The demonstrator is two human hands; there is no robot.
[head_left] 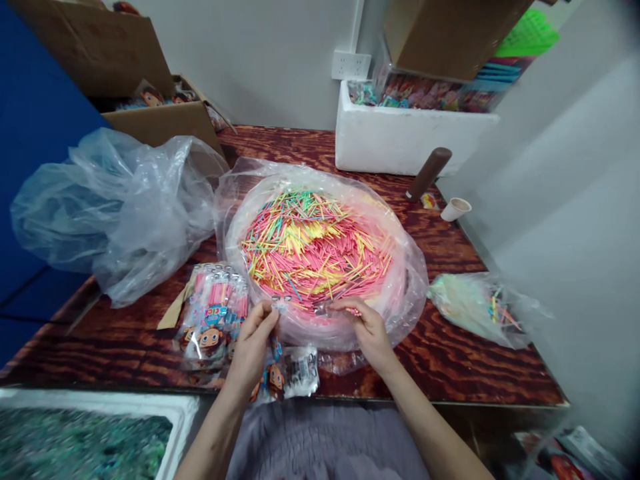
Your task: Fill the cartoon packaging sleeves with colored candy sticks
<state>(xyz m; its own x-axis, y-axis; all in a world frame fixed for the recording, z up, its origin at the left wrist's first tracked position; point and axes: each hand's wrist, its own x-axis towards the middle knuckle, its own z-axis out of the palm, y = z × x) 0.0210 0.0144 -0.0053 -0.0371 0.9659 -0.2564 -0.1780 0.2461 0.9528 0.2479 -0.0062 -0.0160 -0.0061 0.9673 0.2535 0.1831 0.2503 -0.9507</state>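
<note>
A large clear plastic bag (415,267), rolled open, holds a heap of thin coloured sticks (320,250), mostly pink and yellow with some green. At its near edge my left hand (256,343) is closed in a pinch on a small clear packet (281,303). My right hand (369,333) has thumb and fingers pinched together over the pink sticks. Pink stick ends show by its fingers, but the grip is partly hidden. Left of my left hand lies a pile of filled printed packets (213,320). Flat printed packets (300,373) lie below my hands at the table edge.
Crumpled clear plastic (145,207) and an open cardboard box (155,123) stand at left. A white foam box (410,137), brown cylinder (429,175), paper cup (455,209) and small bag of sticks (473,307) are at right. A foam tray (185,413) sits lower left.
</note>
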